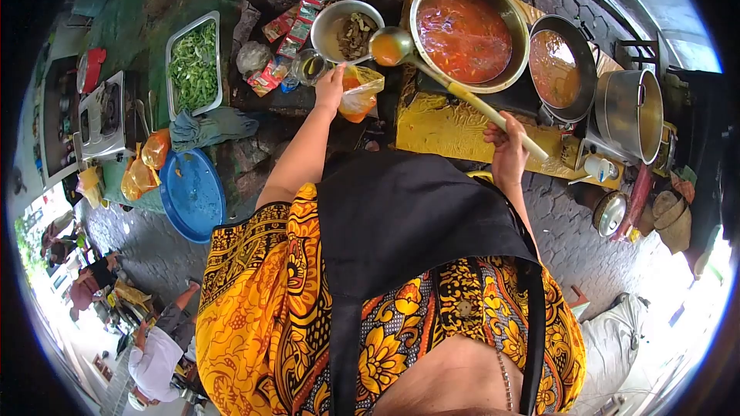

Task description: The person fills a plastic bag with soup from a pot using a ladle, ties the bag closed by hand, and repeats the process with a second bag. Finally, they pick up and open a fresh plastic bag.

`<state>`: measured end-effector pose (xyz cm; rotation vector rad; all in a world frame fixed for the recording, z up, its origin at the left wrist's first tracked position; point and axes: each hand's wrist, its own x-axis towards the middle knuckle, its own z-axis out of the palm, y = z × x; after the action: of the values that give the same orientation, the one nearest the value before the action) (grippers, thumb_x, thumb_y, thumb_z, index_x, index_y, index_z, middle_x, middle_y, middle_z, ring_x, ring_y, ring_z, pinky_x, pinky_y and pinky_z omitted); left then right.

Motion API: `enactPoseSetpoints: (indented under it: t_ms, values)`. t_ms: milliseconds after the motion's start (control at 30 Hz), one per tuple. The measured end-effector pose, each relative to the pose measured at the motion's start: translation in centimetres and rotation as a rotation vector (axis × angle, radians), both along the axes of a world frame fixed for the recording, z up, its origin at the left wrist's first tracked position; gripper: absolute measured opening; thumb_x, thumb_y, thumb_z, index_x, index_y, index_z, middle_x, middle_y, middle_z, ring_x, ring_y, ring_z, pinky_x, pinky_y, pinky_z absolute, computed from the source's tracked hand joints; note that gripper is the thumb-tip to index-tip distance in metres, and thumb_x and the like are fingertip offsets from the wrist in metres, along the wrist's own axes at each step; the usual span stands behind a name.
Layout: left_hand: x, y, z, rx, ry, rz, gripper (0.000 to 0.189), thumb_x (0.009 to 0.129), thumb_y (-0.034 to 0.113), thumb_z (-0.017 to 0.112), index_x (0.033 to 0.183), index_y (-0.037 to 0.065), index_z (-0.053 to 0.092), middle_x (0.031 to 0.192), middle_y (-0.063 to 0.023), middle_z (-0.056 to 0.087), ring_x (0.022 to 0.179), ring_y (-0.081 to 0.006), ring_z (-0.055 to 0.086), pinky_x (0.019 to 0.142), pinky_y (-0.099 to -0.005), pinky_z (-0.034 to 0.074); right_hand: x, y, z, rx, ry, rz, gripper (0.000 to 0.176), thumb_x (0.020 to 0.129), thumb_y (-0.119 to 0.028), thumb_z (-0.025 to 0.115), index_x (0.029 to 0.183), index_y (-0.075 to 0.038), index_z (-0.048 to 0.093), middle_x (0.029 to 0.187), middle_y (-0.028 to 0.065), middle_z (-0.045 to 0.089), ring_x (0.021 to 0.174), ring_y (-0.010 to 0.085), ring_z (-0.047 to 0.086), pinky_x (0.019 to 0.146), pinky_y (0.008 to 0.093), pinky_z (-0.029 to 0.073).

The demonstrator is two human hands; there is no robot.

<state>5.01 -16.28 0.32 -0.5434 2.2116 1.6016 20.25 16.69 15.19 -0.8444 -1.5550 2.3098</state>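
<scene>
My left hand (330,86) grips the top of a clear plastic bag (359,100) with orange-red food in it. In my right hand (507,145) is the long pale handle of a ladle (388,48), its bowl full of orange broth. That bowl is just above the bag, between a small metal bowl (327,33) of dark pieces and a large pot (521,31) of red soup. Beside my left hand stands a glass jar (310,67). The ladle's handle crosses in front of the pot's near rim.
Right of the large pot sit a dark wok (589,81) of orange broth and a tall metal pot (613,117). Leftward are red packets (299,28), a tray of chopped greens (193,62) and a blue tray (193,194). Two people (158,362) are at the lower left.
</scene>
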Motion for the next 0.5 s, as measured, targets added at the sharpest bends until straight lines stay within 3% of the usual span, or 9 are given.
enactPoseSetpoints:
  t_ms: [67,167,200,267,333,400,467,500]
  values:
    - [-0.3,-0.1,-0.2,0.023,-0.057,-0.003,0.037,0.093,0.038,0.045,0.118,0.015,0.06,0.112,-0.0046,0.06,0.098,-0.0144,0.055,0.084,-0.0281,0.041,0.2,-1.3,0.3,-0.006,0.001,0.03,0.029,0.089,-0.018,0.054,0.106,0.005,0.055,0.08,0.0134,0.061,0.068,0.0193,0.061,0.06,0.0268,0.051]
    - [-0.2,0.1,0.2,0.021,0.01,0.009,0.037,0.094,0.038,0.045,0.119,0.014,0.059,0.112,-0.0054,0.06,0.099,-0.0148,0.055,0.085,-0.029,0.042,0.3,-2.8,1.0,0.191,-0.081,0.303,0.025,0.085,-0.013,0.058,0.103,0.004,0.059,0.082,0.0135,0.063,0.071,0.0194,0.062,0.064,0.0277,0.051]
    - [-0.2,0.1,0.4,0.023,0.011,0.007,0.037,0.094,0.038,0.045,0.119,0.014,0.059,0.112,-0.0054,0.06,0.099,-0.0148,0.055,0.085,-0.029,0.042,0.4,-2.7,1.2,0.193,-0.081,0.3,0.025,0.085,-0.013,0.058,0.103,0.004,0.059,0.082,0.0135,0.063,0.071,0.0194,0.062,0.064,0.0277,0.051]
    - [-0.2,0.1,0.8,0.041,-0.008,0.042,0.037,0.094,0.037,0.045,0.117,0.013,0.06,0.111,-0.0056,0.061,0.098,-0.0154,0.055,0.085,-0.0288,0.042,0.5,-2.6,1.6,0.815,0.055,0.668,0.022,0.083,-0.011,0.06,0.1,0.003,0.061,0.082,0.0112,0.064,0.072,0.0176,0.062,0.065,0.0274,0.05]
    - [-0.1,-0.5,-0.6,0.047,0.028,0.027,0.036,0.094,0.036,0.044,0.115,0.012,0.061,0.11,-0.0053,0.061,0.097,-0.0154,0.056,0.085,-0.0284,0.042,0.7,-2.9,2.1,0.871,0.092,0.641,0.02,0.082,-0.009,0.06,0.098,0.002,0.062,0.081,0.0093,0.064,0.071,0.0154,0.062,0.064,0.026,0.049]
    - [-0.1,-0.6,-0.6,0.057,0.064,0.009,0.035,0.094,0.035,0.044,0.113,0.012,0.062,0.109,-0.0051,0.062,0.097,-0.0153,0.056,0.085,-0.0281,0.042,1.1,-2.7,2.3,0.512,-0.035,0.386,0.02,0.082,-0.01,0.06,0.098,0.002,0.062,0.081,0.0096,0.064,0.071,0.0147,0.062,0.064,0.0255,0.049]
    - [0.4,-0.8,-0.3,0.064,0.09,0.029,0.036,0.092,0.031,0.047,0.106,0.003,0.064,0.104,-0.0099,0.064,0.095,-0.0176,0.059,0.084,-0.0294,0.043,0.8,-1.9,1.2,0.465,0.024,0.278,0.021,0.084,-0.011,0.059,0.1,0.002,0.061,0.081,0.0102,0.063,0.07,0.0146,0.061,0.063,0.0263,0.05]
    - [0.6,-1.0,-0.3,0.064,0.089,0.029,0.036,0.092,0.031,0.047,0.106,0.003,0.064,0.104,-0.0099,0.064,0.095,-0.0176,0.059,0.084,-0.0294,0.043,0.5,-1.6,0.5,0.427,0.05,0.096,0.022,0.085,-0.011,0.058,0.101,0.003,0.059,0.082,0.0106,0.062,0.07,0.0148,0.061,0.063,0.0265,0.05]
